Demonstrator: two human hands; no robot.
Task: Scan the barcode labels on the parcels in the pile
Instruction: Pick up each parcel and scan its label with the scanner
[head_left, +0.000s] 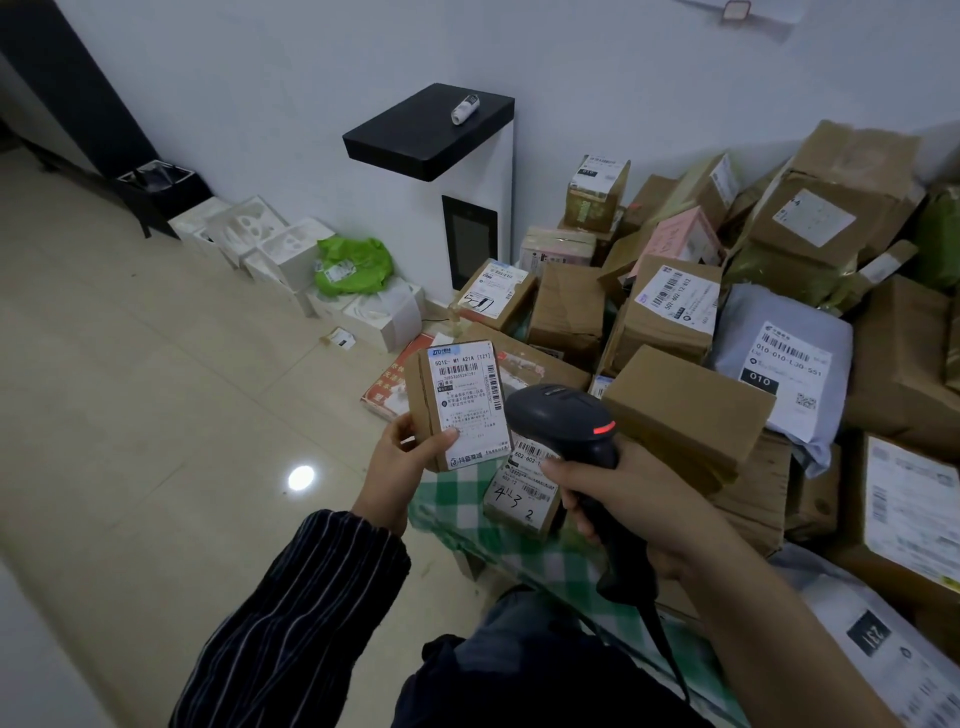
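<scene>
My left hand (402, 465) grips a small brown parcel (457, 402) by its lower left corner, held upright with its white barcode label facing me. My right hand (618, 496) grips the handle of a black barcode scanner (563, 418), whose red light glows on its side. The scanner head sits just right of the held parcel, pointing up and away from me. Below both lies another small parcel (524, 491) marked "4-3" on a green checked cloth (452, 506). The pile of cardboard parcels (685, 400) fills the right side.
A white kiosk with a black top (431, 130) stands against the wall behind the pile. White foam boxes (270, 244) and a green bag (353, 265) line the wall at left. A grey mailer bag (784, 358) lies on the pile. Tiled floor (156, 389) spreads to the left.
</scene>
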